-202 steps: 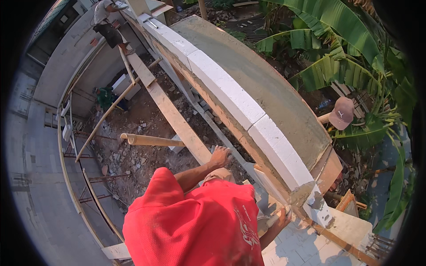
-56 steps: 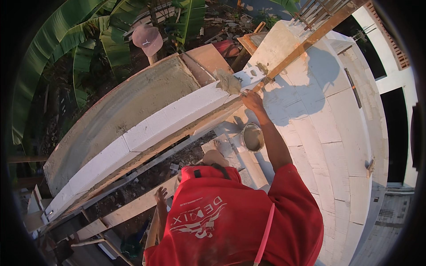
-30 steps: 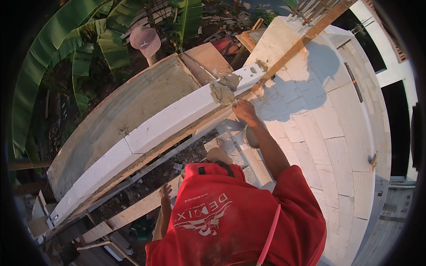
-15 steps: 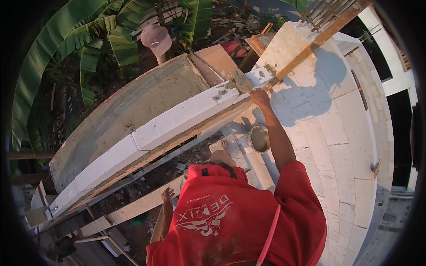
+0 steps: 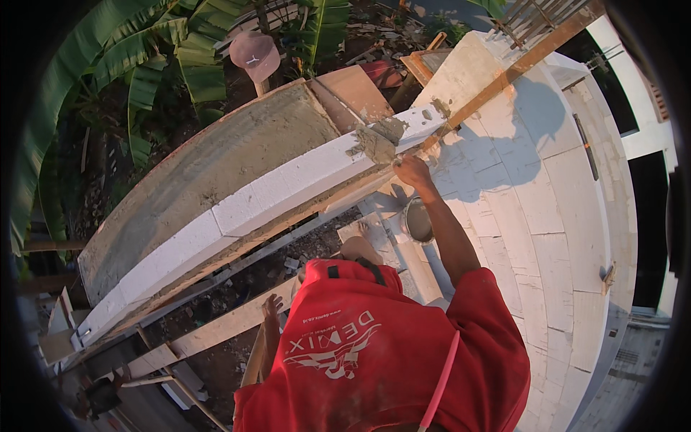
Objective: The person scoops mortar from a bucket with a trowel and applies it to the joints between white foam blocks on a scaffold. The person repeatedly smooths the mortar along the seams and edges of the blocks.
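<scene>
Neither my left hand nor my right hand is in view. Below me a co-worker in a red shirt (image 5: 389, 360) bends forward, seen from behind in a beige cap (image 5: 360, 248). The co-worker's right hand (image 5: 412, 171) is at a patch of grey mortar (image 5: 378, 144) on a long row of white blocks (image 5: 266, 198); any tool in it is too small to make out. The co-worker's left hand (image 5: 272, 306) has fingers apart near a wooden plank (image 5: 212, 331). A bucket (image 5: 419, 219) of grey mix stands beside the right forearm.
A cement-coated slab (image 5: 201, 165) lies beyond the blocks. A pink cap (image 5: 255, 54) sits on a post among banana leaves (image 5: 129, 57). A timber beam (image 5: 518, 72) and rebar (image 5: 525, 18) are at upper right. A pale block wall (image 5: 554, 266) curves along the right, beside an opening over rubble.
The view has turned sharply since the earliest frame, bringing the pale wall into the right side. The co-worker's right hand has shifted back and forth along the mortar, lately down-left.
</scene>
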Demonstrator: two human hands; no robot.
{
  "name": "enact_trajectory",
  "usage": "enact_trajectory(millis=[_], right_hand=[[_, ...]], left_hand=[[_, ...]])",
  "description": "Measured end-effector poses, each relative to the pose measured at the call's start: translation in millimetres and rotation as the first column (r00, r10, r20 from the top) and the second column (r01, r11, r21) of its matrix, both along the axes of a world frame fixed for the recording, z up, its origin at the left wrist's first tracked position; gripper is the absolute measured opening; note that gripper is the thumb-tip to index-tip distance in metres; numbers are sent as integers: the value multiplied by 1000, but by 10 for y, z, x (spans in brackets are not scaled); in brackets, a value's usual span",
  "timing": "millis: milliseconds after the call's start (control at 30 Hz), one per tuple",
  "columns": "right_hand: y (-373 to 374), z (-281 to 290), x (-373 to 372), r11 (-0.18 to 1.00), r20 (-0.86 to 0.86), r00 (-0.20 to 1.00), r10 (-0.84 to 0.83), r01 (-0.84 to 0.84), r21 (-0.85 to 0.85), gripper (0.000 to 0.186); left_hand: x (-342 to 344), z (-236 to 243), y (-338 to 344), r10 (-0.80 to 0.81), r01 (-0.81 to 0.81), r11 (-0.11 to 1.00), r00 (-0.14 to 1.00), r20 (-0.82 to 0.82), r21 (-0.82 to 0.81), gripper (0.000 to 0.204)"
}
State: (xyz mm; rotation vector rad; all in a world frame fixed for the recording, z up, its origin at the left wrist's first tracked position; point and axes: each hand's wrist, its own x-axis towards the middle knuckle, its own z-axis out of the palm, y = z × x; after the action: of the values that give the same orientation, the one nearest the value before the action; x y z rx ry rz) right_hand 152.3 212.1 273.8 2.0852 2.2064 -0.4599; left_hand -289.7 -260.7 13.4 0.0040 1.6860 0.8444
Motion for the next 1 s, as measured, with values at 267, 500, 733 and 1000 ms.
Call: enact_trajectory(millis=[267,500,733,1000], right_hand=[[-532,88,-305,991,-76,988,137,-137,4,49],[-732,383,-485,929,-61,932,356,-360,-80,43],[-879,306,-340,828,-47,833,552,-554,-85,47],[-1191,-99,-112,892,-244,882,404,-439,-111,37]], left_hand=[[18,491,389,-41,34,998,991,-130,-53,55],[15,262,115,45,-38,996,994,-101,76,66],[153,-27,-208,85,-85,996,995,-43,13,58],[315,438,-171,76,-85,992,992,-97,-90,51]])
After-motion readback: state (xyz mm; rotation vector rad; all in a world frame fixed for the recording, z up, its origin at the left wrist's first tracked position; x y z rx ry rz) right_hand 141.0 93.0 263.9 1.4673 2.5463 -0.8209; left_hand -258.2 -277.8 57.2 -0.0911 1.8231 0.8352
